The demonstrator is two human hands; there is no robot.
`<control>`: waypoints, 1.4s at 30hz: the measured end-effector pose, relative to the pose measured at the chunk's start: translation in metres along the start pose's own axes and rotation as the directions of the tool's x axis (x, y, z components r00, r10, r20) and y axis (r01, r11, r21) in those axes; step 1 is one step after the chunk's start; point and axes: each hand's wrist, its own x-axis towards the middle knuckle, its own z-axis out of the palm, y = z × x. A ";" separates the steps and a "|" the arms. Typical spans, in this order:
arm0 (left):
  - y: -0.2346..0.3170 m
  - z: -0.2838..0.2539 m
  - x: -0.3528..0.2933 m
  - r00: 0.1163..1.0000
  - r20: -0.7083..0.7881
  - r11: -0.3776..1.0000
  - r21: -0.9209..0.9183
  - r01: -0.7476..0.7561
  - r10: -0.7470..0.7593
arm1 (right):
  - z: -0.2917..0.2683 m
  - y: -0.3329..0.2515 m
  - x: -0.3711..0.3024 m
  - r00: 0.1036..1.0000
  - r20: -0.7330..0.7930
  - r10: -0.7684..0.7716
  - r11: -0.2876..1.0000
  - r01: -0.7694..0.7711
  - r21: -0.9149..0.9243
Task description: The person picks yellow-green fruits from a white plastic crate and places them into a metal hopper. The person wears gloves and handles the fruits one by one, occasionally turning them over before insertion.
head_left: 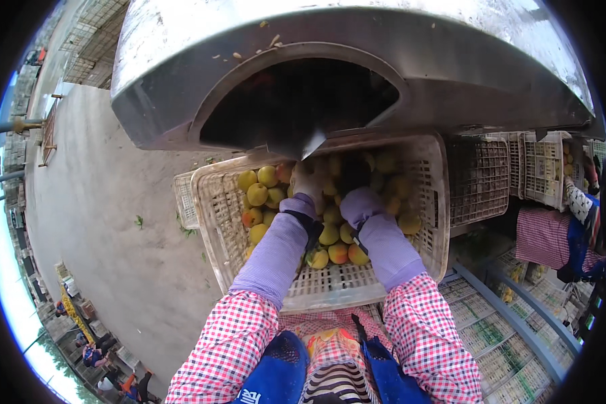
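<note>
A white plastic crate (205, 225) stands right in front of me, partly filled with round yellow-green fruits (257, 194), some with a red blush, that look like peaches. Both my arms reach down into it. My left hand (308, 180), in a pale glove, is among the fruits at the crate's far side, touching or very near them. Beside it, my right hand (355, 176) wears a dark glove and lies in shadow over the fruits. The fingers of both hands are hidden or too dark to make out, so what they hold does not show.
Above the crate's far edge juts a large metal housing (451, 101) with a dark arched opening (299, 101). More crates (479, 180) stand at the right, near another person's checked sleeve (544, 237). Blue rails (512, 316) run at lower right; concrete floor (128, 222) lies left.
</note>
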 end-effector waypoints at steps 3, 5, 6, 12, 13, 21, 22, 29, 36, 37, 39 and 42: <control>-0.039 -0.038 0.012 0.932 0.354 0.829 -0.543 0.135 0.080 | -0.005 -0.006 -0.004 0.996 0.044 -0.073 0.993 0.068 0.092; 0.011 -0.080 -0.044 0.801 0.579 0.475 -0.754 0.455 0.152 | 0.012 0.018 -0.016 0.993 -0.045 -0.105 0.946 0.114 0.302; 0.042 -0.097 -0.077 0.802 0.586 0.569 -0.701 0.430 0.117 | 0.019 0.023 -0.029 0.987 -0.106 -0.124 0.886 0.159 0.435; 0.105 -0.149 -0.135 0.493 0.453 0.653 -0.322 -0.686 0.742 | -0.039 -0.043 -0.099 0.909 -0.376 -0.180 0.670 0.393 0.630; 0.119 -0.158 -0.141 0.421 0.421 0.550 -0.253 -0.796 0.803 | -0.054 -0.055 -0.106 0.917 -0.391 -0.086 0.636 0.352 0.686; 0.172 -0.208 -0.153 0.283 0.166 0.279 0.049 -0.959 0.945 | -0.094 -0.108 -0.069 0.691 -0.696 -0.195 0.726 0.579 0.371; 0.173 -0.207 -0.155 0.475 0.121 0.488 -0.120 -0.864 0.871 | -0.093 -0.114 -0.054 0.640 -0.741 -0.202 0.793 0.552 0.260; 0.147 -0.200 -0.160 0.906 0.404 0.334 -0.877 0.344 0.128 | -0.066 -0.121 0.009 0.526 -0.761 -0.380 0.898 0.408 -0.167; 0.163 -0.193 -0.163 0.879 0.413 0.331 -0.885 0.326 0.238 | -0.113 -0.115 -0.050 0.635 -0.606 -0.480 0.691 0.699 0.184; 0.170 -0.191 -0.168 0.875 0.423 0.405 -0.861 0.307 0.236 | -0.101 -0.110 -0.062 0.632 -0.582 -0.512 0.725 0.681 0.101; 0.175 -0.189 -0.169 0.869 0.452 0.480 -0.819 0.315 0.201 | -0.088 -0.110 -0.078 0.650 -0.550 -0.525 0.769 0.639 0.022; 0.178 -0.186 -0.167 0.870 0.261 0.781 -0.593 -0.196 0.418 | -0.082 -0.110 -0.080 0.631 -0.599 -0.493 0.728 0.676 0.113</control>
